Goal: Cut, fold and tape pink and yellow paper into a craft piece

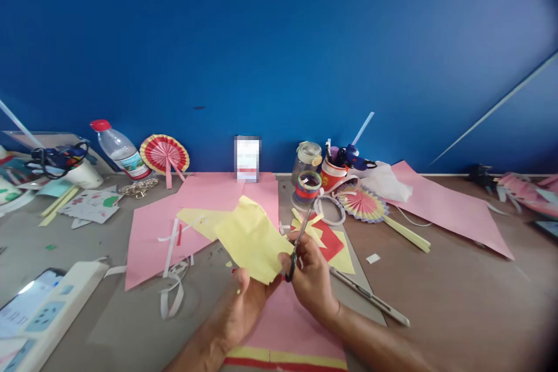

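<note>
A yellow sheet of paper (pixel 249 238) is held up in my left hand (pixel 239 305), the thumb over its lower edge and the fingers behind. My right hand (pixel 311 276) is closed round a pair of scissors (pixel 300 235); their dark handle loop is at the thumb and the blades point up and away. The right fingers are beside the yellow sheet's right edge; whether they touch it I cannot tell. Below both hands lies a pink sheet (pixel 296 325) with yellow and red strips along its near edge.
Pink sheets (pixel 150 238) and white paper strips (pixel 171 247) lie to the left. A utility knife (pixel 370 296) rests at the right. Behind are a folded paper fan (pixel 361 203), tape rolls (pixel 308 187), a jar (pixel 305 160) and a bottle (pixel 124 154). A power strip (pixel 65 308) lies at the near left.
</note>
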A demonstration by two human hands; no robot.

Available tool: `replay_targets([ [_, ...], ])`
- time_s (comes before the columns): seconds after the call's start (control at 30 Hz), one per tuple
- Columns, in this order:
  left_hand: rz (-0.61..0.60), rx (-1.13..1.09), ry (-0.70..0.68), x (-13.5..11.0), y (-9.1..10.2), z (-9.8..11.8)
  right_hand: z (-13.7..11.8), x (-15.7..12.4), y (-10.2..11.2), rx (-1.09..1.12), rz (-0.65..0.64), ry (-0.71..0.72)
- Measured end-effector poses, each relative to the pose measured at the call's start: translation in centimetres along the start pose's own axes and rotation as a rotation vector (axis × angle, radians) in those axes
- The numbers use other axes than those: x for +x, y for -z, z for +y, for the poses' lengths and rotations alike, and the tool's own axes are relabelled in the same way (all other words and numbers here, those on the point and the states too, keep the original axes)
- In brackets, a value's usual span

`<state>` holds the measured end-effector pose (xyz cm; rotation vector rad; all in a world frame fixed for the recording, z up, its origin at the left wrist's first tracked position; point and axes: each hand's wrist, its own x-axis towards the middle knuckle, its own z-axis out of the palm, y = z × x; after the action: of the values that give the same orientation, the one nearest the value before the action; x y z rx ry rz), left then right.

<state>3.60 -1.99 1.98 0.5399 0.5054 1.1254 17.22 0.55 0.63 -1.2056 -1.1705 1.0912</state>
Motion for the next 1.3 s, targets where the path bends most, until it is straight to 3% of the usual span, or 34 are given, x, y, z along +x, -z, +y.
replay_targets([
  [0.17,0.388,-0.027,0.106,0.5,-0.1,1.1,0.8,-0.2,0.1,-0.15,-0.109,0.051],
  [0.27,0.611,0.079,-0.003,1.0,0.4,1.4,0.0,-0.2,1.2,-0.288,-0.278,0.108],
  [0.4,0.759,0.233,-0.209,1.4,1.1,2.9,-1.5,0.0,3.2,-0.467,-0.472,0.193],
  [0.53,0.86,0.305,-0.275,1.2,1.1,4.6,-2.5,0.1,3.4,-0.622,-0.553,0.144],
  [0.7,0.886,0.29,-0.27,1.1,0.9,4.6,-2.9,-0.5,2.0,-0.783,-0.601,0.066],
  [0.87,0.822,0.252,-0.211,1.1,1.1,3.7,-2.5,-0.7,1.2,-0.902,-0.543,0.129],
  [1.3,0.767,0.243,-0.18,1.3,1.4,3.0,-1.3,-0.6,1.3,-0.875,-0.476,0.119],
])
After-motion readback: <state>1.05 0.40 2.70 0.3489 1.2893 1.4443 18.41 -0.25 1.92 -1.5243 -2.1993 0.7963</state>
